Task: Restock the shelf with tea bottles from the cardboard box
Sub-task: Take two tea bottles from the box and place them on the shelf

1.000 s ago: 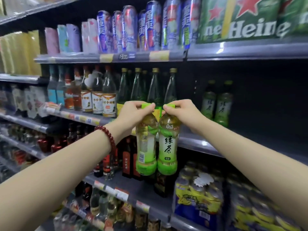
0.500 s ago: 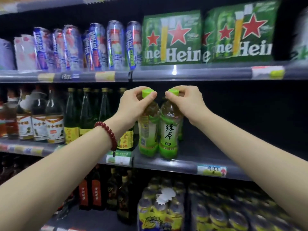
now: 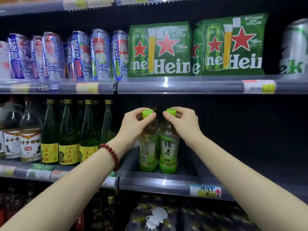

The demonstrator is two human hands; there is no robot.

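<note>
Two green tea bottles with light-green caps stand upright side by side on the middle shelf (image 3: pixel 175 180). My left hand (image 3: pixel 133 125) grips the cap and neck of the left tea bottle (image 3: pixel 148 152). My right hand (image 3: pixel 183 122) grips the cap of the right tea bottle (image 3: pixel 168 152), whose label with Chinese characters faces me. Both bottle bases rest on the shelf near its front edge. Other tea bottles may stand behind them but are hidden. The cardboard box is out of view.
Green glass bottles with yellow labels (image 3: pixel 70 139) stand just left of my left wrist. To the right of the tea bottles the shelf is dark, with nothing visible on it. Above are tall cans (image 3: pixel 83 55) and green beer packs (image 3: pixel 160 49). Drinks fill the shelf below.
Both hands carried the two tea bottles up and forward onto the middle shelf, where they now stand. The camera view shifted right and closer.
</note>
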